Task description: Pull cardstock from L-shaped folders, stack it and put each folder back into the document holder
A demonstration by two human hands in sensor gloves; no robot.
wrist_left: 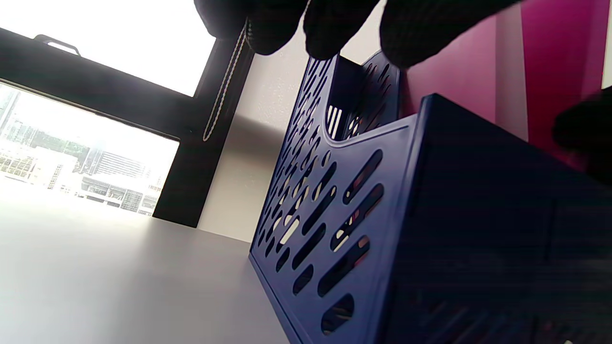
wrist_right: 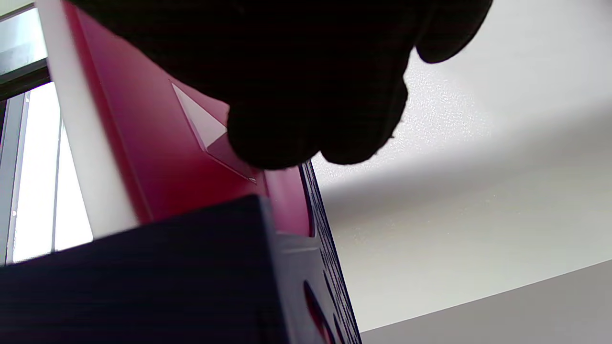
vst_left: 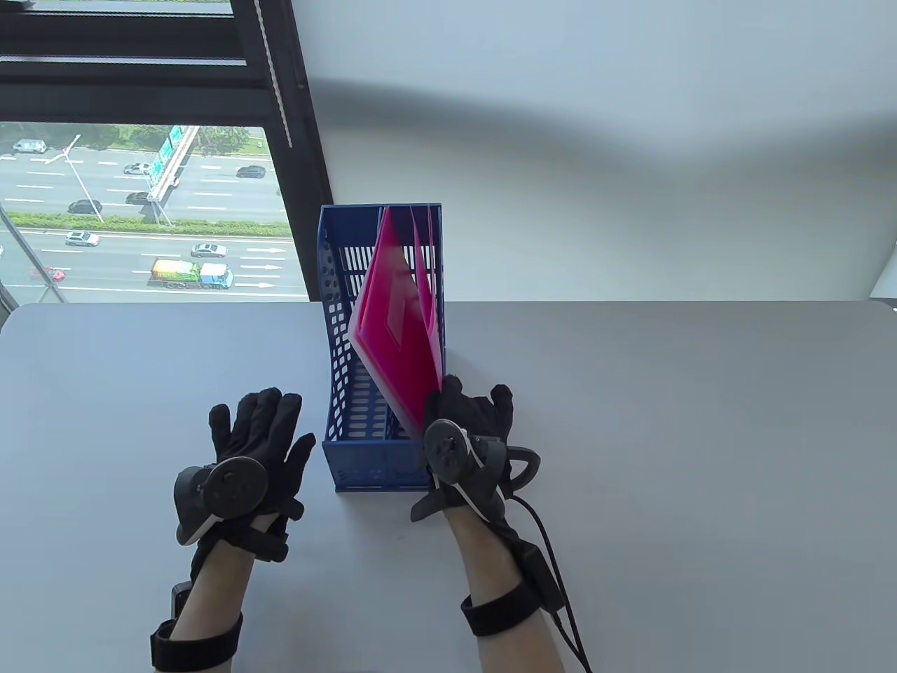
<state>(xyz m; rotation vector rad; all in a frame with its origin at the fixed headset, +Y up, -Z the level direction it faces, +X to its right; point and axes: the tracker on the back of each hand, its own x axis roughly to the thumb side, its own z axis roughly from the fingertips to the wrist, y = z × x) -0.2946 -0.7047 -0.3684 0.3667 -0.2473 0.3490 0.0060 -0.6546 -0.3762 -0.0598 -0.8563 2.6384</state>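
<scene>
Grey table (vst_left: pixel 701 456), blue document holder (vst_left: pixel 371 449), pink folders (vst_left: pixel 399 336)

Low, close view along a grey table (wrist_left: pixel 95 286). A blue document holder (wrist_left: pixel 430 229) fills the right half, its slotted side wall facing the camera and its solid front end turned to the right. Pink folders (wrist_left: pixel 550 71) rise out of the top of the holder. Black gloved fingertips (wrist_left: pixel 330 28) of the left hand hang in from the upper edge, above the holder's near rim and holding nothing. A second dark gloved shape (wrist_left: pixel 585 129) enters at the right edge, in front of the folders. Behind stand a white wall (wrist_left: pixel 267 110) and a dark-framed window (wrist_left: pixel 86 143) with a bead chain (wrist_left: pixel 224 91).
</scene>
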